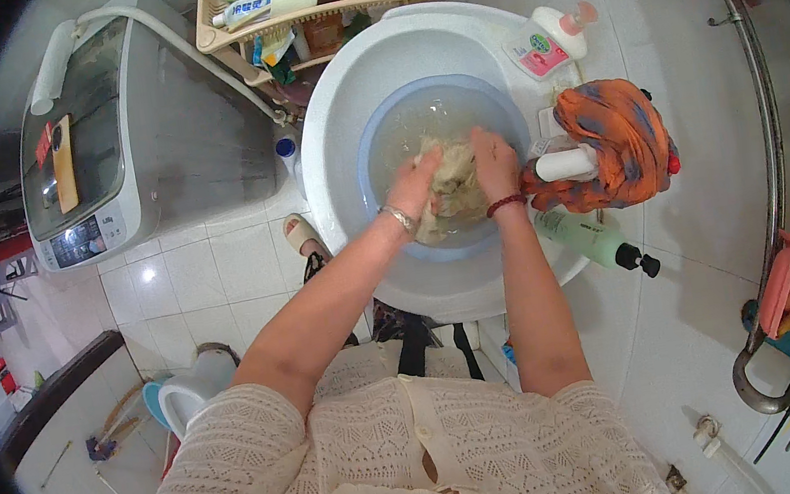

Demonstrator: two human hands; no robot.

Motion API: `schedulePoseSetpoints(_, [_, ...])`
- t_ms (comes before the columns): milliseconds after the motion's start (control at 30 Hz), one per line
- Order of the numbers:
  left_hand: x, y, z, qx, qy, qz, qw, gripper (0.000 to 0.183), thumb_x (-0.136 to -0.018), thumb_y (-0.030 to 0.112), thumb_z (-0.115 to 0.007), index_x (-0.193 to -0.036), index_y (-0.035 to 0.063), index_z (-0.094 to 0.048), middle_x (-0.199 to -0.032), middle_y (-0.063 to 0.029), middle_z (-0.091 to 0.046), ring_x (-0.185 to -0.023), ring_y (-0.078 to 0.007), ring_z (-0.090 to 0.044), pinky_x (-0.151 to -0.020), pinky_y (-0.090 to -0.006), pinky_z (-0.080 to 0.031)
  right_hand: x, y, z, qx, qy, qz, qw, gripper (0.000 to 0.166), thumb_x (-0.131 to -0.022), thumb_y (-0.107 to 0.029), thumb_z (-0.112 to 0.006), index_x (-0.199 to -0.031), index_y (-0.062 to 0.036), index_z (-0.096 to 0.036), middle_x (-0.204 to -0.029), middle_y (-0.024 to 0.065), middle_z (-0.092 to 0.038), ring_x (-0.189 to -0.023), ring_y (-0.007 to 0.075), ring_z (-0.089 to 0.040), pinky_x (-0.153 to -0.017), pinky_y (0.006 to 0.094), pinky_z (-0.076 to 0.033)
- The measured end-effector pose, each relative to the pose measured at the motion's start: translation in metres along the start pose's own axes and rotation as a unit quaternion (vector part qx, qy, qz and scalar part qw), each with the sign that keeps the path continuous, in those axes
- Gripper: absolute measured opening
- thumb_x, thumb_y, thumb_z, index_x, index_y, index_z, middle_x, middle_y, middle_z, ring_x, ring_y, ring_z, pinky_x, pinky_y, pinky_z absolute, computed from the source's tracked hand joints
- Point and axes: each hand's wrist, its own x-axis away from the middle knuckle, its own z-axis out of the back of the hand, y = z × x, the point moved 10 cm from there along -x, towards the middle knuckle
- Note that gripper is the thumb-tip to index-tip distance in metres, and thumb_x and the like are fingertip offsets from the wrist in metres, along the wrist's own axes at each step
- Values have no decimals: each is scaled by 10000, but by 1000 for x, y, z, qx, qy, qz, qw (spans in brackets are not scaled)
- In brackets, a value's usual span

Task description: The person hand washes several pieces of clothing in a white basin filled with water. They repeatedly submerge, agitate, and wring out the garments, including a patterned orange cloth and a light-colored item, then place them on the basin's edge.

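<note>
A round blue plastic basin (366,137) with cloudy water stands inside a white washbasin (329,104). In the water lies a bunched, pale yellowish cloth (454,166). My left hand (418,184), a silvery bracelet at its wrist, touches the cloth's left side, fingers partly in the water. On the cloth's right side is my right hand (496,166), with a dark red beaded bracelet; its fingers are bent against the fabric. Murky water and folds hide some fingertips, so how firmly either hand grips cannot be told.
On the washbasin's right rim are a pump soap bottle (540,53), an orange patterned cloth (622,139) and a green pump bottle (586,235). A beige plastic rack (376,1) stands behind, a washing machine (197,131) at left. A metal rail (763,119) runs along the right wall.
</note>
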Motion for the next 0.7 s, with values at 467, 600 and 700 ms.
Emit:
schedulePoseSetpoints(467, [-76, -9, 0, -601, 15, -159, 783, 621, -703, 73, -624, -1282, 115, -402, -1283, -192, -407, -1001, -360, -552, -840, -420, -466, -12, 51, -69, 340, -97, 33, 935, 452, -779, -85, -574, -1219, -108, -470, -1098, 147, -542, -993, 299, -540, -821, 405, -442])
schedulePoseSetpoints(600, [-82, -15, 23, -130, -16, -135, 982, 476, -787, 155, -593, -1234, 72, -449, -1161, -163, -524, -1009, -295, -557, -848, -389, -465, -10, 60, -38, -154, -30, -137, 978, 309, -764, -100, -522, -1071, -68, -539, -976, 108, -552, -892, 230, -550, -768, 313, -450])
schedulePoseSetpoints(700, [-52, -10, 4, 172, -66, -16, 983, 471, -833, 297, -596, -1224, 66, -470, -1137, -132, -540, -989, -234, -559, -815, -361, -485, 34, -21, -25, -94, -56, 75, 991, 249, -698, -33, -510, -931, -57, -594, -964, 85, -542, -883, 206, -531, -752, 290, -443])
